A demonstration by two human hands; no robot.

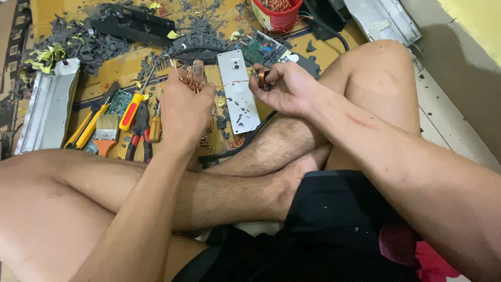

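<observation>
My left hand [185, 107] is closed around a loose bundle of copper wire [189, 77] that sticks out above my fingers. My right hand [284, 89] grips a small copper coil [262, 78] between thumb and fingers. A thin strand of copper wire [235, 83] runs taut between the two hands, above a grey metal plate [238, 96] lying on the floor. Both hands hover over my crossed legs.
Tools lie to the left: a yellow-handled screwdriver [133, 109], pliers [141, 133], a paintbrush [107, 133]. A long metal housing [49, 107] sits far left. Black plastic debris [88, 44], a green circuit board [254, 49], a red bucket of copper wire [276, 14] and a black cable [245, 141] lie beyond.
</observation>
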